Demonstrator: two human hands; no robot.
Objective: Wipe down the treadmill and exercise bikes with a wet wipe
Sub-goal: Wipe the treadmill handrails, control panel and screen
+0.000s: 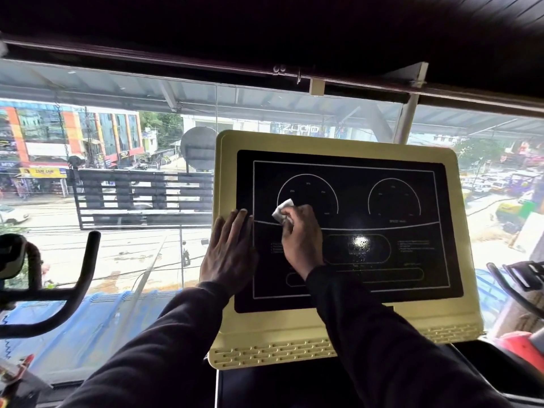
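Two hands lie on the pale yellow plastic treadmill console point(338, 325), a broad rounded-corner panel tilted up toward the camera in front of a large glass window point(132, 119). Most of its face is a glossy black display panel point(412, 260) printed with thin white lines: an outer rectangle, two half-circle dials side by side in the upper half, a curved line across the middle, and rounded oblong outlines with small blocks of text below, too small to read. A bright glare spot sits on the central oblong. Along the console's bottom edge runs a strip of short slotted vents. The right hand point(300, 240) has its fingers curled round a small crumpled white wet wipe point(282, 210), pressing it onto the black panel at the lower left of the left dial, just above the curved line; a corner of the wipe sticks up past the knuckles. The left hand point(228, 248) lies flat with straight fingers, holding nothing, across the console's left edge, its fingertips reaching the black panel's left border just beside the wipe. Both arms wear dark long sleeves point(382, 348). Black curved exercise bike handlebars point(79, 278) stand left of the console, and more dark equipment shows at the far right edge.
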